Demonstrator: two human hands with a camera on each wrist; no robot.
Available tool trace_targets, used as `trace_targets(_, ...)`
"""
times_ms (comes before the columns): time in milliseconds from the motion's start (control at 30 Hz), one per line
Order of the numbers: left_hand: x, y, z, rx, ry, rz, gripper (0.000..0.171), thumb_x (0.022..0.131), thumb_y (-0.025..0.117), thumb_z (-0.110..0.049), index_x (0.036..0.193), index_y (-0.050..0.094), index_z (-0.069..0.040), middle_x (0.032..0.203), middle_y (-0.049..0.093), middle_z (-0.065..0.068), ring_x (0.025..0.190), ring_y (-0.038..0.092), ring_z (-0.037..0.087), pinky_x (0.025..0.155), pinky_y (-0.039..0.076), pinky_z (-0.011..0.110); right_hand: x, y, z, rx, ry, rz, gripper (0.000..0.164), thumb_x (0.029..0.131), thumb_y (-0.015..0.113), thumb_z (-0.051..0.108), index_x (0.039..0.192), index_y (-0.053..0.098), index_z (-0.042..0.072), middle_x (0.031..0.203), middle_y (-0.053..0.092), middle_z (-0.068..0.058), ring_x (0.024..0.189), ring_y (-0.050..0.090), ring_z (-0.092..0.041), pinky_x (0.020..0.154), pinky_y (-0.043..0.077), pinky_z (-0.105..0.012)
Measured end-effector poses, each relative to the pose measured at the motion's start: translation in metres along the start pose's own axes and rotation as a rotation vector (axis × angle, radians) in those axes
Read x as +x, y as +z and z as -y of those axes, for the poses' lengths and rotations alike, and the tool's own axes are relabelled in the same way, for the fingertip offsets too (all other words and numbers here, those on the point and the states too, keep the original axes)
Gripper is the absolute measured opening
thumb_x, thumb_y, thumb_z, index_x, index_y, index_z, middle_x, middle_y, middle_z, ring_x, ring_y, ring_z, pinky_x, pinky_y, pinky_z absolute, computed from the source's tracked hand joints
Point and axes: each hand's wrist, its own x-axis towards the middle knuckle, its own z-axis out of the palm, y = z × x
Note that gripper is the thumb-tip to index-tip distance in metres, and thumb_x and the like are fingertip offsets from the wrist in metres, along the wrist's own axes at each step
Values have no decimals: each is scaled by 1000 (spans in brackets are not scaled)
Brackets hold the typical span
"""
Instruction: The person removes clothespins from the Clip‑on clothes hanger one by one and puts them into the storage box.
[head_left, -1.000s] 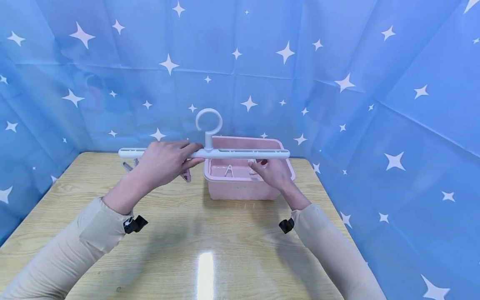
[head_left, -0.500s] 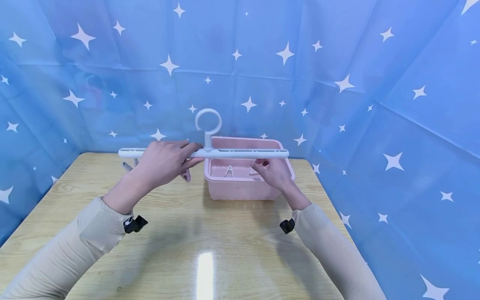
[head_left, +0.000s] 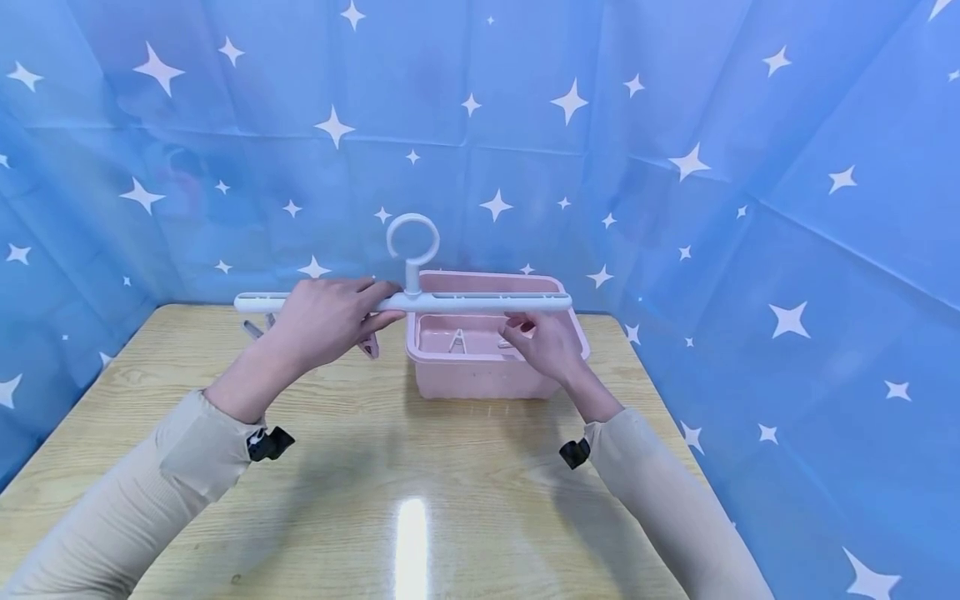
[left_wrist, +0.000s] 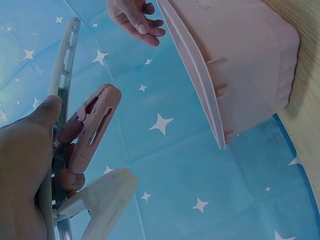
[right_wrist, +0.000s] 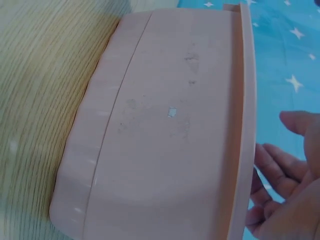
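My left hand grips the bar of a pale hanger with a ring-like hook, held level above the table. Under the bar, beside the left fingers, a pink clip and a whitish clip hang in the left wrist view. My right hand hovers over the right side of a pink plastic bin. Its thumb stands apart from loosely curled fingers, with nothing visible between them in the right wrist view. Inside the bin, a white clip shows, and another pale clip appears near the right fingertips.
The bin stands toward the back of a wooden table. Blue cloth with white stars hangs behind and on both sides. The hanger's bar crosses in front of the bin's opening.
The pale clip at my right fingertips has dropped lower into the bin, and the right hand stays nearly in place. The left hand still holds the hanger, and the head view shifts slightly.
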Motion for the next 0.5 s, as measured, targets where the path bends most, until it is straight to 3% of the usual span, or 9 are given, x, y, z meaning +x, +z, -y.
trace_targets(300,0,0,1,15,-19,34,45,101,46,-57,114,66,-20,72,63,-4,59,64,21,41,37,32,-5,-2,10,-8,66,55,38,98,63,35,127,67,11,111,72,-7,101,64,-24,80,50,-36)
trace_targets(500,0,0,1,12,-27,44,39,99,53,-54,114,66,-20,72,63,-5,61,67,21,40,35,30,-6,-3,18,11,57,54,35,97,64,35,126,68,14,112,72,-5,101,63,-22,80,50,-35)
